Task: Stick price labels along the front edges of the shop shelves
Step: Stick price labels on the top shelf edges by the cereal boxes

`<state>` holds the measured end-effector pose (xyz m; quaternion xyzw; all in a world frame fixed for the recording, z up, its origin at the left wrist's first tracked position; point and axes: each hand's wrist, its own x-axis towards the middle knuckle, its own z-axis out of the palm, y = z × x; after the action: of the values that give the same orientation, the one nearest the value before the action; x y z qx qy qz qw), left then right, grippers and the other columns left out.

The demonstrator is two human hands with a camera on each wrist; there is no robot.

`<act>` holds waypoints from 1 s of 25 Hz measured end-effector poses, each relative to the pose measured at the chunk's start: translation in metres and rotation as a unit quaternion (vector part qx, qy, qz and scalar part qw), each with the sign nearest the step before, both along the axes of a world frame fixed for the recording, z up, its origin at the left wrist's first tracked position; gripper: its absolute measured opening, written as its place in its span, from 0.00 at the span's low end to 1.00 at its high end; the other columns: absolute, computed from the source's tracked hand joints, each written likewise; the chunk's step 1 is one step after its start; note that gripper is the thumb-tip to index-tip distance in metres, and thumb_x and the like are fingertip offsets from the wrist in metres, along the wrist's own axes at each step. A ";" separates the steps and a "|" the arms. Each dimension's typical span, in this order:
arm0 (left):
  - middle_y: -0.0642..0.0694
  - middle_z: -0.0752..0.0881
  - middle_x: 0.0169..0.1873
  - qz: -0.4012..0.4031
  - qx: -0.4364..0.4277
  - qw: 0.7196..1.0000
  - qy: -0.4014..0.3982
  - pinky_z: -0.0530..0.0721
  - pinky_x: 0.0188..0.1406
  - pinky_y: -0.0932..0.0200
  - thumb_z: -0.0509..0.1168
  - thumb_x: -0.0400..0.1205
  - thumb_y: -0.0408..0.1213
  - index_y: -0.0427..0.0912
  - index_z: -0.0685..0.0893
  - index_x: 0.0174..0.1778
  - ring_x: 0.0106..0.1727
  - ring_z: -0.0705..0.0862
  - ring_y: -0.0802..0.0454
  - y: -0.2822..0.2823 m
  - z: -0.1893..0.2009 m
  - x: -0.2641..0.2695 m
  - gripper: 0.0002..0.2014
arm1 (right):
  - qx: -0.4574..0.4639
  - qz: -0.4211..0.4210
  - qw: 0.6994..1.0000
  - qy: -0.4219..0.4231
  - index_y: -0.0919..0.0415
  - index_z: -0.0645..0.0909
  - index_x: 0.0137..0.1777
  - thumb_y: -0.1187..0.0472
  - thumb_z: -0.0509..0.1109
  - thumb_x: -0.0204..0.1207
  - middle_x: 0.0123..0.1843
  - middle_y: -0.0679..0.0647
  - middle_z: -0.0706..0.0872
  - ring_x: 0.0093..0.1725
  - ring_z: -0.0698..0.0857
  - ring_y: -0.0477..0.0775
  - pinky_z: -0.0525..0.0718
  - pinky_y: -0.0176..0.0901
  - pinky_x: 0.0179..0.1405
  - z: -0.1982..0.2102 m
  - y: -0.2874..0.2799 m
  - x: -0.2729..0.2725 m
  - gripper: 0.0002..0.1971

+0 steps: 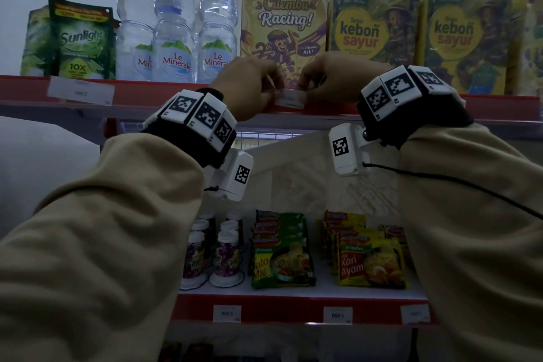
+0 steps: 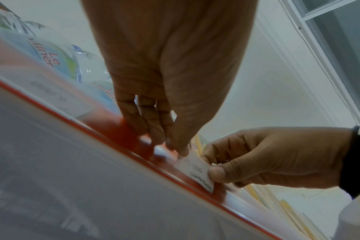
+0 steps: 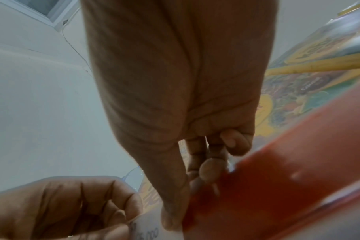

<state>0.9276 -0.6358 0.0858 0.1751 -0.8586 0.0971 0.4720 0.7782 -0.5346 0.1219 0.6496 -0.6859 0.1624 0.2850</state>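
Note:
A small white price label lies against the red front edge of the top shelf, below the Cilembu Racing box. My left hand pinches the label's left end, fingers curled. My right hand pinches its right end. In the left wrist view the label sits tilted on the red edge, with the left thumb on one end and the right hand gripping the other. In the right wrist view only a corner of the label shows, between both hands.
Another label is stuck on the same edge at left, under a Sunlight pouch and water bottles. Kebon sayur boxes stand at right. The lower shelf holds noodle packs and carries labels on its edge.

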 end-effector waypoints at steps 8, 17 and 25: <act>0.43 0.85 0.56 0.023 -0.014 1.000 -0.015 0.78 0.64 0.48 0.67 0.81 0.41 0.43 0.86 0.58 0.60 0.80 0.46 -0.001 0.001 0.001 0.11 | -0.007 -0.009 1.000 -0.014 0.56 0.85 0.55 0.55 0.72 0.77 0.45 0.52 0.81 0.46 0.77 0.49 0.71 0.40 0.42 -0.004 0.002 0.005 0.10; 0.42 0.86 0.58 0.037 0.001 0.997 -0.065 0.75 0.54 0.58 0.65 0.83 0.41 0.40 0.86 0.61 0.61 0.82 0.46 0.003 0.012 0.002 0.14 | -0.041 -0.028 0.998 -0.049 0.59 0.83 0.57 0.58 0.72 0.77 0.41 0.48 0.78 0.47 0.76 0.49 0.71 0.40 0.47 -0.015 0.001 0.012 0.10; 0.42 0.86 0.54 0.009 0.010 1.000 0.003 0.78 0.62 0.51 0.71 0.79 0.40 0.42 0.86 0.54 0.59 0.81 0.46 -0.004 0.005 0.001 0.10 | -0.114 0.003 0.990 -0.087 0.56 0.79 0.59 0.58 0.74 0.75 0.48 0.51 0.78 0.47 0.75 0.49 0.74 0.42 0.47 -0.029 0.002 0.009 0.13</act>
<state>0.9286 -0.6394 0.0904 0.1879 -0.8565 0.0923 0.4717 0.7871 -0.5322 0.0929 0.5985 -0.6827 0.2966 0.2963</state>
